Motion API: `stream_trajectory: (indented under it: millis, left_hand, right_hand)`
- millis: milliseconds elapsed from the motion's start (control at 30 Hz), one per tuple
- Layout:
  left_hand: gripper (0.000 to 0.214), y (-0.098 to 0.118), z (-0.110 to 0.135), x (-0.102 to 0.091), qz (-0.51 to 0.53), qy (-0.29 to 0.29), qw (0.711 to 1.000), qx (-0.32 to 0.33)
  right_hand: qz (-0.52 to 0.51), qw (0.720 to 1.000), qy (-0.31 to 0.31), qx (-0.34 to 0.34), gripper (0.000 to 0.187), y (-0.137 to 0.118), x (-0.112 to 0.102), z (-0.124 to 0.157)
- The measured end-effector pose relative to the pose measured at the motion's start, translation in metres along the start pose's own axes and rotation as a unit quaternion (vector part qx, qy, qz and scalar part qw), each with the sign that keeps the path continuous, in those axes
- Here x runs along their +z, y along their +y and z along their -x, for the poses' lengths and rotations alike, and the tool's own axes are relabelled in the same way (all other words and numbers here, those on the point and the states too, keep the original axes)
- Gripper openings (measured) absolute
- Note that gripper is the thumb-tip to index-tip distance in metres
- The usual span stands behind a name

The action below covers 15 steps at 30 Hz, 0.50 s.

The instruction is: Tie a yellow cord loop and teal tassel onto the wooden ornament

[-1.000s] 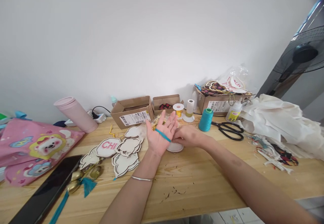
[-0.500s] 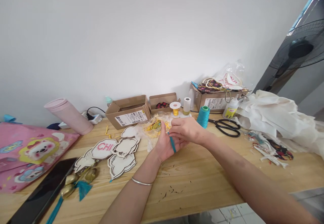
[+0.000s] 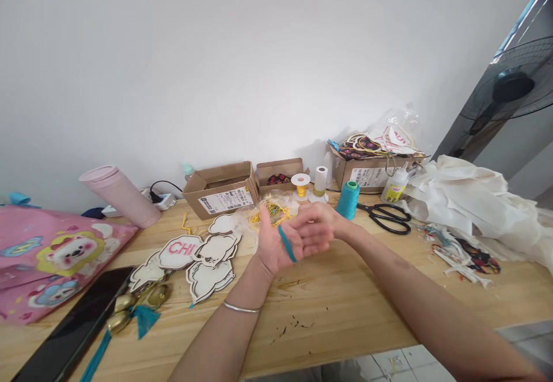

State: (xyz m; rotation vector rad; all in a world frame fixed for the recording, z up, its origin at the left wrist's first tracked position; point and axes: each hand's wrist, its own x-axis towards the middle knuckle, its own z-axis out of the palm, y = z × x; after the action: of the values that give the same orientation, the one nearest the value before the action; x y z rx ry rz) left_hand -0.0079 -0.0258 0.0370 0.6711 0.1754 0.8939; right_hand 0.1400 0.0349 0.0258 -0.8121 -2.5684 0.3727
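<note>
My left hand [image 3: 280, 244] is held palm up with its fingers stretched out. A flat band of teal thread [image 3: 286, 244] lies across its palm, wound around the hand. Behind those fingers is my right hand [image 3: 326, 216], bent and closed on the thread's running end; its fingertips are mostly hidden. A cone of teal thread [image 3: 348, 200] stands upright just beyond my right wrist. Farther back, yellow and green cords [image 3: 274, 214] lie in a clear plastic bag.
White cloud-shaped pieces [image 3: 211, 255], brass bells [image 3: 123, 310] with teal tassels and a phone [image 3: 82, 324] lie at left. Black scissors [image 3: 389, 219], a glue bottle [image 3: 394, 185] and white cloth [image 3: 470, 203] are at right. Cardboard boxes [image 3: 224, 197] line the wall.
My right hand has passed from in front of the left palm to behind the left fingers. The left fingers now show stretched out, and the teal band is in plainer view.
</note>
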Motion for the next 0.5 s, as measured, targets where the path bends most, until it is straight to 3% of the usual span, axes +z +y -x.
stream_trajectory:
  millis: [133,233,333,500]
  left_hand:
    - [0.076,0.012,-0.004,-0.004,0.040,0.110,0.971,0.209]
    - [0.069,0.016,-0.007,-0.015,0.056,0.164,0.949,0.264]
    - [0.066,0.014,-0.008,-0.026,0.056,0.198,0.948,0.244]
    - [0.060,0.000,-0.014,-0.025,0.028,0.203,0.974,0.099]
  right_hand:
    - [0.046,0.997,-0.041,-0.040,0.015,-0.015,0.000,-0.002]
    - [0.106,0.989,-0.077,-0.065,0.016,-0.028,-0.006,-0.002]
    - [0.130,0.987,-0.056,-0.073,0.017,-0.032,-0.010,0.000]
    - [0.113,0.989,-0.030,-0.087,0.014,-0.025,-0.013,0.000]
